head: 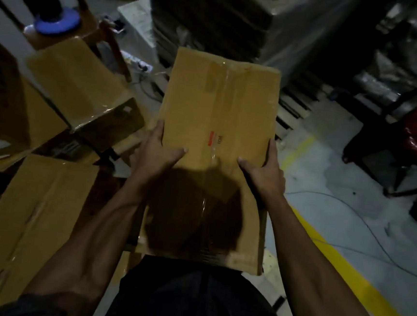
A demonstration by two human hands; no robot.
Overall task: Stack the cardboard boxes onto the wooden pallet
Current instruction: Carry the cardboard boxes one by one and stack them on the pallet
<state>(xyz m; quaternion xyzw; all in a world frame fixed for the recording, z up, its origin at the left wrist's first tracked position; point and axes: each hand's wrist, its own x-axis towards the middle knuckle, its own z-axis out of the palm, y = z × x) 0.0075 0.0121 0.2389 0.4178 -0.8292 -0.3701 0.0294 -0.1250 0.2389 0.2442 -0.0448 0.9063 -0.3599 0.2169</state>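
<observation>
Two hands hold one taped cardboard box [218, 123] in front of the person's body, above the floor. Left hand [156, 152] grips its left edge, thumb lying across the top; right hand [266, 171] grips the right edge the same way. Beyond the box's far end lies the wooden pallet [293, 102]. More boxes [33, 218] sit to the left. A yellow line [357, 286] crosses the floor on the right.

red label on box [211, 138], text unreadable
</observation>
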